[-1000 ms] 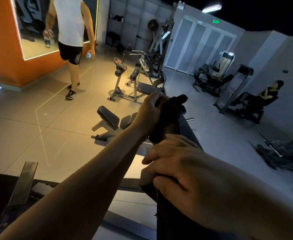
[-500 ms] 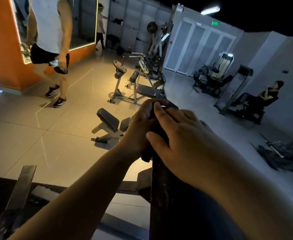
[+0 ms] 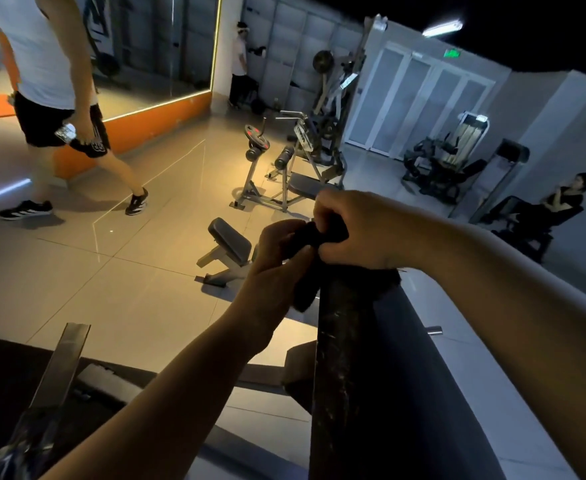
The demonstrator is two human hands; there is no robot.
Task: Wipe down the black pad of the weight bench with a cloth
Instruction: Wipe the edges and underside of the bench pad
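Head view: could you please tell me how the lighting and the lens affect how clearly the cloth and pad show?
In the head view the room is dim, so the dark cloth gripped by the left hand and right hand nearly merges with the black pad; warm light pools on the tiled floor; the wide lens tilts and bends the far walls.

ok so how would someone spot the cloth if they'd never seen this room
Find the long black bench pad rising through the lower middle of the view. At its top end the left hand and right hand both grip a dark bunched cloth. Unlike the stiff, flat pad, it is crumpled and hangs limp below the left hand.
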